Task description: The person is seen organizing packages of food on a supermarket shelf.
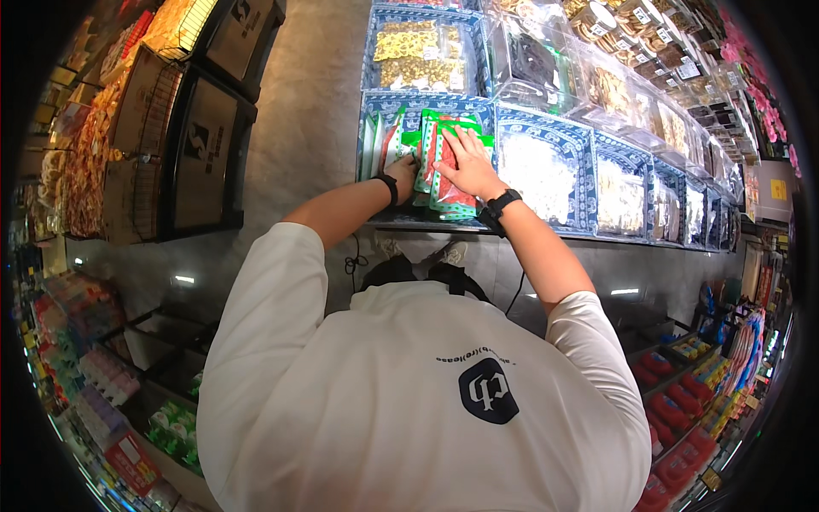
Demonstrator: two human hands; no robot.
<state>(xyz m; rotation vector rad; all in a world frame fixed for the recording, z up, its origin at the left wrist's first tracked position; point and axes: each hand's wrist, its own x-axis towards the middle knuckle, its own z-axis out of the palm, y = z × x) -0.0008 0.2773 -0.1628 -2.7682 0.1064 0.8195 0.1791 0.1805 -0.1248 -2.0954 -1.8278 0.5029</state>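
Note:
My right hand (pixel 470 163) lies palm down on a stack of plastic packets (pixel 452 194) with red contents and green, dotted edges, its fingers spread. At the stack's left side is my left hand (pixel 402 173). Its fingertips are hidden among the packets, so whether it grips one cannot be told. More green-and-white packets (pixel 379 142) stand on edge along the left side of the same compartment. Blue patterned cloth (pixel 425 100) lines this display bin. A dark band circles my left wrist, and a black watch is on my right.
Bagged yellow goods (pixel 419 54) fill the bin beyond. Compartments of clear bags (pixel 537 173) and transparent boxes (pixel 531 61) run to the right. Black-framed crates (pixel 205 153) stand left across a grey floor aisle (pixel 294 83). A black cable (pixel 354 262) hangs near my feet.

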